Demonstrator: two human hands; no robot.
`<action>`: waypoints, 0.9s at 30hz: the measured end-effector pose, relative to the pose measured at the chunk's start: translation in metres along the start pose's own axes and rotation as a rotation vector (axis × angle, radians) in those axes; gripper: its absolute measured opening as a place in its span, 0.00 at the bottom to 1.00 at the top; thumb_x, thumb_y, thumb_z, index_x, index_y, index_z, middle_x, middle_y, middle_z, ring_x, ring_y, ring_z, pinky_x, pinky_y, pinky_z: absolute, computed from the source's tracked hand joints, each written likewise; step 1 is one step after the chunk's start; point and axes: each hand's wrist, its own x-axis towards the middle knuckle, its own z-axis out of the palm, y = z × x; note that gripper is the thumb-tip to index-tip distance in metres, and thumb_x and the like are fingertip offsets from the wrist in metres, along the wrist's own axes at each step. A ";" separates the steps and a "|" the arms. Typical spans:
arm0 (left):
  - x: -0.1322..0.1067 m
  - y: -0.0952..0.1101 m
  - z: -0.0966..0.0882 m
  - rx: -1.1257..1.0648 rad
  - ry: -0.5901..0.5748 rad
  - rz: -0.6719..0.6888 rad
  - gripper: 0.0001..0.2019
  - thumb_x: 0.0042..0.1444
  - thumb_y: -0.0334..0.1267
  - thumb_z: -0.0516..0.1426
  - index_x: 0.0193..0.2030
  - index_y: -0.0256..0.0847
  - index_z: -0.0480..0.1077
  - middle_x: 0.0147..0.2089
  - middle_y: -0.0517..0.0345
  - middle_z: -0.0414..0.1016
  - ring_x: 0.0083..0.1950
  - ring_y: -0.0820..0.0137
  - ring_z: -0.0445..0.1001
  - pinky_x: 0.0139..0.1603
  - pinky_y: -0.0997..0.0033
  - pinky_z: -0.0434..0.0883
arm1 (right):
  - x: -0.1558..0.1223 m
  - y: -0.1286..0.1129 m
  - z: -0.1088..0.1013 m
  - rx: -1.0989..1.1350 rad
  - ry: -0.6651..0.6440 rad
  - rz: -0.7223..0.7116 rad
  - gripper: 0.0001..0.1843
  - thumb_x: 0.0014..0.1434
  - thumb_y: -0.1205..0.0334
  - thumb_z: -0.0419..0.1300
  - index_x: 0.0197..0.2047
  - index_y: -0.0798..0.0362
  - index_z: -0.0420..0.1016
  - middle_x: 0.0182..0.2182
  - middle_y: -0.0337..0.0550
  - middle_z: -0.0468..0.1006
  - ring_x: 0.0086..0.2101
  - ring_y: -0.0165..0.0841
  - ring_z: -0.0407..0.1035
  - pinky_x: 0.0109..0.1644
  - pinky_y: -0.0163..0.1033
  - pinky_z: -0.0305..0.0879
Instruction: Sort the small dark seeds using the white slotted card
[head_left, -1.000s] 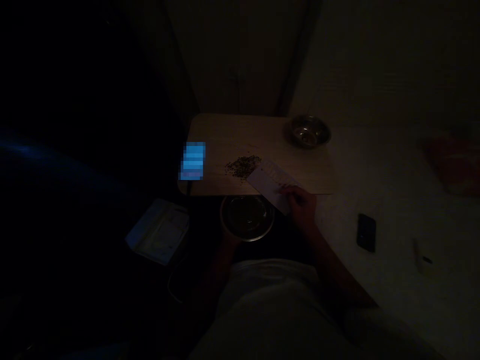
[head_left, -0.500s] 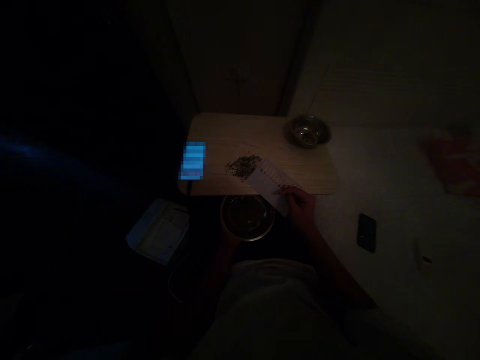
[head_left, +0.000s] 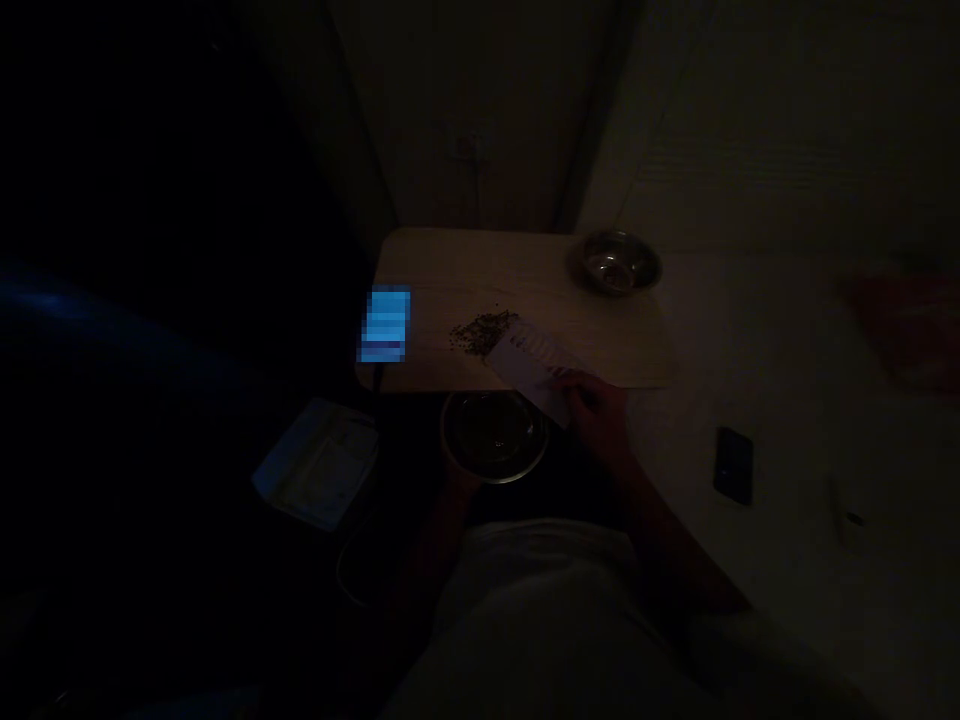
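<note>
The room is very dark. My right hand (head_left: 596, 410) is closed on a pale paper card (head_left: 525, 370) with markings on it. The card's far end touches a scattered pile of small dark grains (head_left: 480, 333), perhaps seeds, on a wooden table (head_left: 450, 262). Just below the table's near edge, a round metal bowl (head_left: 496, 480) is held by my left hand (head_left: 460, 482) at its lower left side. That hand's fingers are mostly hidden under the bowl. What lies inside this bowl is too dark to make out.
A second metal bowl (head_left: 619, 265) with a little something in it stands at the table's back right. A lit screen (head_left: 385, 324) sits at the left edge. A box (head_left: 319, 462) is at lower left, a dark phone (head_left: 733, 466) at right, and a reddish bag-like thing (head_left: 911, 325) beyond.
My right hand and the card have shifted slightly to the left, against the grains. The bowl and my left hand stay in place.
</note>
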 end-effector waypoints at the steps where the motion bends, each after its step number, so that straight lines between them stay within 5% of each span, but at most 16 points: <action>1: -0.001 0.000 0.000 -0.005 0.006 0.011 0.24 0.72 0.52 0.46 0.61 0.40 0.73 0.69 0.49 0.71 0.78 0.56 0.54 0.77 0.51 0.55 | 0.000 0.000 0.000 0.003 -0.003 0.002 0.11 0.61 0.65 0.59 0.35 0.46 0.84 0.36 0.39 0.87 0.39 0.36 0.81 0.49 0.42 0.74; 7: -0.003 0.002 0.004 -0.017 0.014 -0.027 0.26 0.69 0.54 0.51 0.57 0.34 0.76 0.65 0.42 0.75 0.76 0.48 0.58 0.74 0.45 0.59 | -0.003 -0.004 -0.005 0.031 0.009 0.002 0.11 0.61 0.65 0.60 0.33 0.46 0.84 0.35 0.39 0.87 0.39 0.36 0.81 0.48 0.42 0.74; 12: -0.006 0.001 0.007 -0.018 0.049 0.041 0.22 0.71 0.50 0.49 0.58 0.42 0.75 0.66 0.51 0.74 0.78 0.57 0.56 0.76 0.54 0.58 | 0.000 -0.002 -0.003 0.024 0.019 0.005 0.11 0.61 0.65 0.60 0.34 0.46 0.84 0.34 0.39 0.86 0.37 0.36 0.80 0.47 0.42 0.74; 27: -0.008 0.002 0.009 0.020 0.052 0.009 0.24 0.70 0.51 0.50 0.58 0.36 0.75 0.66 0.43 0.73 0.77 0.53 0.57 0.75 0.49 0.58 | -0.001 -0.003 -0.005 0.051 -0.006 -0.002 0.10 0.61 0.65 0.61 0.33 0.46 0.84 0.35 0.38 0.86 0.38 0.36 0.81 0.48 0.41 0.73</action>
